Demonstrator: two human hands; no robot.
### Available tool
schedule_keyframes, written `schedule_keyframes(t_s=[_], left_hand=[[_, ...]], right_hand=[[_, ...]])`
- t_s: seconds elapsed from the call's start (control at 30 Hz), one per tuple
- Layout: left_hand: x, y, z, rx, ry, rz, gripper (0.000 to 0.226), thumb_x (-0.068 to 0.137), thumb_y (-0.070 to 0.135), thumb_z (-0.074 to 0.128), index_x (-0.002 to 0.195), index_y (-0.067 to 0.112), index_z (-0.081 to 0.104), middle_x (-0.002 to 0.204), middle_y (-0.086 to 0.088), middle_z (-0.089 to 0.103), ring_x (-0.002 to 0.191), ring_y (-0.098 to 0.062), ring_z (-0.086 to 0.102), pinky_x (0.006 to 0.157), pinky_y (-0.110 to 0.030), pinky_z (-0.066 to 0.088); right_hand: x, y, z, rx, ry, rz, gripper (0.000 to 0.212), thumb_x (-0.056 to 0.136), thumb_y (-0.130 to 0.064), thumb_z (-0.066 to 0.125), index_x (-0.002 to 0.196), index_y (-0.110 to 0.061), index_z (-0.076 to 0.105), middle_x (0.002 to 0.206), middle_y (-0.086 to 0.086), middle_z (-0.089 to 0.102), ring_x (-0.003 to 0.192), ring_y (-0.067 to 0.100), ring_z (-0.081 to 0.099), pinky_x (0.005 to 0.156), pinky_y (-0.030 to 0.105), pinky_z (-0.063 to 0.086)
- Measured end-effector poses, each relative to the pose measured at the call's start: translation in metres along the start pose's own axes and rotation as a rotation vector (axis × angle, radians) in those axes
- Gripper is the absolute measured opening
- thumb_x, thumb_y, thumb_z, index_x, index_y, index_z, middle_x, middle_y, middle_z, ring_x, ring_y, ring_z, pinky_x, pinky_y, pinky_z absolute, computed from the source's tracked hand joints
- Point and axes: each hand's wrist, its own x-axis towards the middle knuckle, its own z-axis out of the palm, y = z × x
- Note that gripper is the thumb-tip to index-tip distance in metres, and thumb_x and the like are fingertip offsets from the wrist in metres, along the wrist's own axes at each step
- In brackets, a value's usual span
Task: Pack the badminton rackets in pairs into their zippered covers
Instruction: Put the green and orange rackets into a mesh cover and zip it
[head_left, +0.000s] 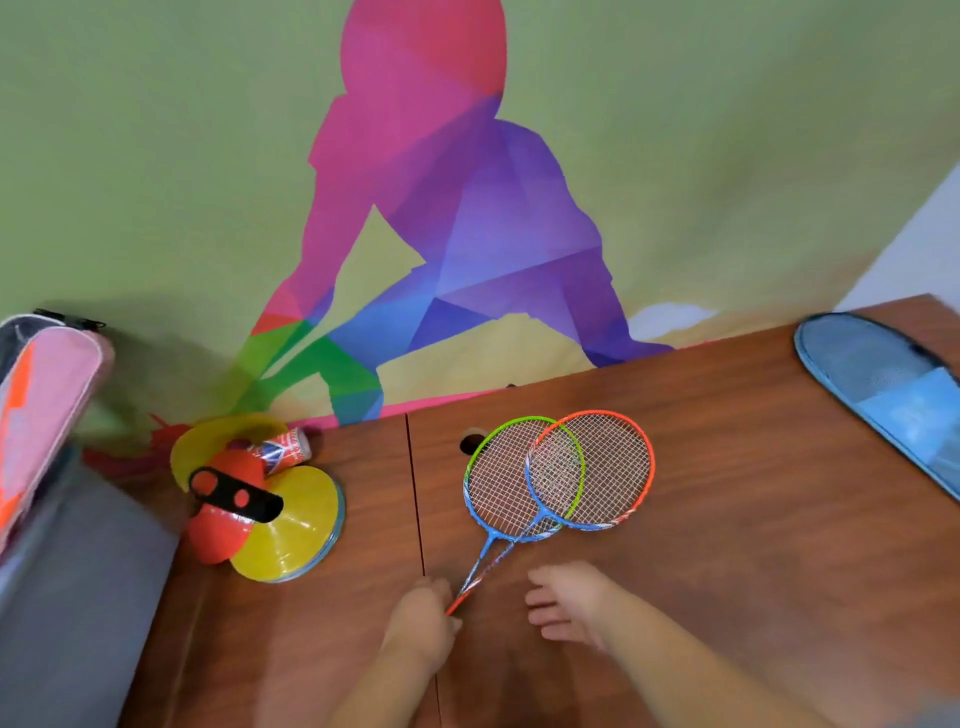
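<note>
Two badminton rackets lie on the wooden table (727, 545) with their heads overlapping: one with a green and blue frame (498, 483), one with an orange and blue frame (613, 467). Their shafts run together down to my left hand (423, 618), which grips the handles. My right hand (571, 605) hovers just to the right of the shafts, fingers relaxed and holding nothing. A blue zippered racket cover (893, 395) lies at the table's far right.
A stack of yellow and red disc cones (280, 525) with a black strap sits at the table's left, a shuttlecock tube (285, 452) behind it. A pink and orange racket bag (41, 410) stands at the far left. A painted wall is behind the table.
</note>
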Motion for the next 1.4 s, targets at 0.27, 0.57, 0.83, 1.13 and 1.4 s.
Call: schedule_keyframes(t_s=[0.27,0.57,0.83,1.13,1.4], left_hand=[[-0.022,0.082,-0.007,-0.648,-0.1,0.121,0.016,0.08,0.003,0.079,0.079,0.012,0.066,0.067,-0.007,0.064,0.048,-0.009,0.062,0.052,-0.02,0.043],[-0.043,0.239,0.005,-1.007,-0.373,0.155,0.016,0.084,0.005,0.082,0.094,0.001,0.071,0.076,-0.018,0.07,0.073,-0.029,0.075,0.061,-0.033,0.059],[-0.063,0.379,0.043,-0.897,-0.57,0.25,0.027,0.076,0.009,0.089,0.093,0.0,0.071,0.076,-0.023,0.067,0.075,-0.037,0.074,0.062,-0.042,0.062],[-0.079,0.513,0.112,-0.666,-0.745,0.328,0.045,0.063,0.01,0.099,0.101,0.003,0.076,0.104,-0.034,0.072,0.104,-0.06,0.067,0.098,-0.069,0.048],[-0.103,0.614,0.177,-0.589,-0.935,0.335,0.076,0.049,0.011,0.101,0.115,-0.006,0.07,0.112,-0.033,0.071,0.102,-0.04,0.068,0.102,-0.058,0.054]], right_hand=[[-0.024,-0.02,-0.047,0.417,-0.046,-0.231,0.047,0.098,-0.037,0.075,0.135,-0.01,0.063,0.136,0.012,0.07,0.13,0.031,0.064,0.111,0.045,0.05],[-0.092,-0.03,-0.186,0.802,-0.097,-0.487,0.024,0.106,-0.007,0.061,0.13,-0.003,0.06,0.129,0.021,0.075,0.112,0.037,0.076,0.091,0.045,0.062],[-0.146,-0.008,-0.33,0.95,0.147,-0.599,0.029,0.103,-0.004,0.065,0.128,0.009,0.062,0.114,0.026,0.078,0.088,0.032,0.082,0.074,0.044,0.069],[-0.18,0.046,-0.498,1.108,0.441,-0.635,0.022,0.099,-0.007,0.073,0.117,0.002,0.064,0.097,0.022,0.081,0.079,0.036,0.081,0.069,0.047,0.069],[-0.203,0.103,-0.61,1.127,0.652,-0.584,0.013,0.102,-0.007,0.069,0.107,0.003,0.064,0.097,0.025,0.075,0.078,0.034,0.077,0.057,0.038,0.067]])
